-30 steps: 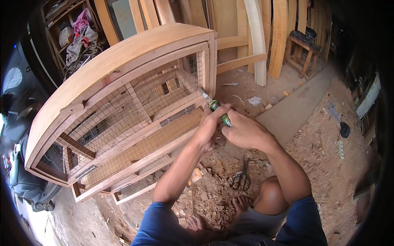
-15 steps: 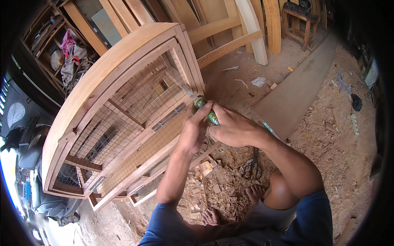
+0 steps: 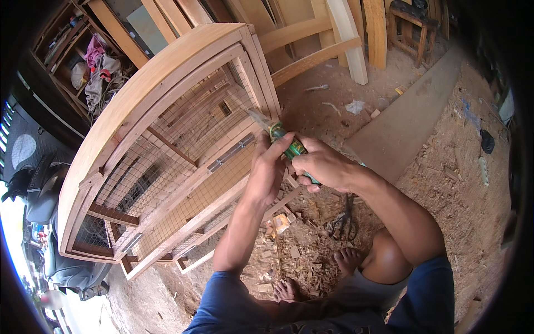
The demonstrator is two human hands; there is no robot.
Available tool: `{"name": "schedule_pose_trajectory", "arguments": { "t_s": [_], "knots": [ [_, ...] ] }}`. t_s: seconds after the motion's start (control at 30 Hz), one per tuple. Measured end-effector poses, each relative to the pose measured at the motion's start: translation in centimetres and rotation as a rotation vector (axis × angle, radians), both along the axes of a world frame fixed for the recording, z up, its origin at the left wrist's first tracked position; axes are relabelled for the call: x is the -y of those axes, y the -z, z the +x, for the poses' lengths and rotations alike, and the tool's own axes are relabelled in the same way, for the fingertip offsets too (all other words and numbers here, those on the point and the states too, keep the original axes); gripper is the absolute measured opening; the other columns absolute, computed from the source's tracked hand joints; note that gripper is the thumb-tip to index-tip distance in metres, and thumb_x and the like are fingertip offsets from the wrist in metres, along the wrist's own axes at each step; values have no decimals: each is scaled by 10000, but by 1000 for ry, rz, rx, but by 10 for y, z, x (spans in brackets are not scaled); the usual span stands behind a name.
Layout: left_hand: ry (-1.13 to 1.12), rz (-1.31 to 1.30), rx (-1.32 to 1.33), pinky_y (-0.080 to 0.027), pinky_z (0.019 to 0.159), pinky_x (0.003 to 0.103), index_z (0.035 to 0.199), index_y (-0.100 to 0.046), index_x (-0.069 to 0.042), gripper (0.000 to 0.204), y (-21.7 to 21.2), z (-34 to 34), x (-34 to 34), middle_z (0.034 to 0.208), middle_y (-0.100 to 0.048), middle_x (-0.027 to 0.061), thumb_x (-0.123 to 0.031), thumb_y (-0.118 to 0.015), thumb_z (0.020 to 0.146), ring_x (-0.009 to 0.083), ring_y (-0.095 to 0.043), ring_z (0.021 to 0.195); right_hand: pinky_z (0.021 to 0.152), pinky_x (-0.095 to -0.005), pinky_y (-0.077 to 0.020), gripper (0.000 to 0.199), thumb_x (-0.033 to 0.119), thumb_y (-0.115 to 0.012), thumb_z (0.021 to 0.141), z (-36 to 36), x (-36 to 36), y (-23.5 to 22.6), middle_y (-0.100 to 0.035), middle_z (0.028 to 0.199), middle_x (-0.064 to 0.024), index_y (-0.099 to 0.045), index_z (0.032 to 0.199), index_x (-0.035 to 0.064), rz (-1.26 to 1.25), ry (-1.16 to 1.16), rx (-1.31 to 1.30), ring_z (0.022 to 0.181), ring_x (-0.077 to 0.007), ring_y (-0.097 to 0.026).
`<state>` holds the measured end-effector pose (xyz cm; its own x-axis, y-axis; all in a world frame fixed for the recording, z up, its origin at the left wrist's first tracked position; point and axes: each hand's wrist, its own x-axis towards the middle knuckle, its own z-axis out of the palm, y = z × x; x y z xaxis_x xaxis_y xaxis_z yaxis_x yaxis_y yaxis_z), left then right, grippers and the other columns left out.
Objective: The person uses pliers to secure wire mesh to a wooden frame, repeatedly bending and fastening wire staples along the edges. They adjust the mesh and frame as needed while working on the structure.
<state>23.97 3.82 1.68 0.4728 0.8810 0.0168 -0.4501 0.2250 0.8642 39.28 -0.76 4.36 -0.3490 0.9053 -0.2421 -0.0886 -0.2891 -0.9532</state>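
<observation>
“Dusty floor (image 3: pixel 439 234) spread around the person, littered with wood chips (image 3: pixel 303 259), and smooth, pale boards (image 3: pixel 376 33) leaned at the back. What stood at the left?”

“A wooden frame (image 3: pixel 139 85) with a bowed top, its faces planed flat. Thin, square-patterned wire mesh (image 3: pixel 192 119) filled its front, and a narrow metal fitting (image 3: pixel 231 153) lay along a lower edge.”

“Did anything hold other things?”

“An open shelf (image 3: pixel 59 84) did: crumpled cloths (image 3: pixel 100 83), pink and grey, bulged out of it. Behind the mesh, slim crosspieces (image 3: pixel 171 147) showed.”

“And the tube (image 3: pixel 295 148)?”

“Green and glossy, with a pale, tapered nozzle (image 3: pixel 259 118), it was in both hands, just before the frame's lower right corner. The nozzle pointed up and left toward the mesh; whether it touched could not be told.”

“How were the hands placed?”

“The left hand (image 3: pixel 268 170) pressed its thumb against the tube near the nozzle, its fingers mostly hidden. The right hand (image 3: pixel 327 166) was curled around the lower end. Both forearms reached forward from blue sleeves (image 3: pixel 225 295), the right elbow angled outward.”
</observation>
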Motion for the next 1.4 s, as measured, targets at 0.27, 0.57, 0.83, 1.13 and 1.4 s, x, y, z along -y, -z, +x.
{"name": "schedule_pose_trajectory", "arguments": {
  "t_s": [0.27, 0.57, 0.83, 1.13, 1.4],
  "knots": [
    [19, -123, 26, -489, 924, 413, 1283, -426, -8, 369, 12, 5, 10, 1148, -554, 123, -192, -597, 1013, 226, -569, 1075, 833, -318, -527, 764, 2, -518, 813, 9, 8, 4, -569, 1260, -136, -291, 1541, 48, 7, -63, 280, 1188, -225, -588],
    [-3, -41, -10, -447, 987, 388, 1330, -399, 33, 484, 6, 11, 7, 1189, -572, 127, -271, -616, 1022, 217, -566, 1128, 866, -398, -573, 724, 33, -510, 855, 13, 10, -20, -545, 1361, -158, -294, 1547, 31, 11, -25, 300, 1155, -249, -640],
    [-3, -61, -48, -443, 996, 379, 1365, -369, 40, 566, 9, 12, 11, 1133, -602, 121, -308, -639, 1011, 204, -593, 1073, 862, -427, -604, 611, 68, -455, 911, 14, 13, -24, -519, 1399, -182, -350, 1510, 10, -31, -22, 208, 1132, -286, -654],
    [-1, -142, 84, -532, 809, 333, 1319, -365, 22, 534, 27, 16, 11, 1069, -610, 107, -285, -662, 999, 181, -631, 958, 686, -324, -608, 465, 126, -610, 966, 15, 12, -23, -614, 1136, -111, -494, 1404, 20, -7, -118, 447, 939, -183, -665],
    [-98, -100, 65, -547, 717, 335, 1311, -364, 3, 511, 30, 21, 7, 1025, -606, 105, -290, -650, 1005, 181, -647, 864, 652, -333, -601, 509, 59, -615, 910, 4, 14, -11, -641, 989, -88, -471, 1397, 13, 90, 37, 467, 759, -193, -671]
  ]
}}
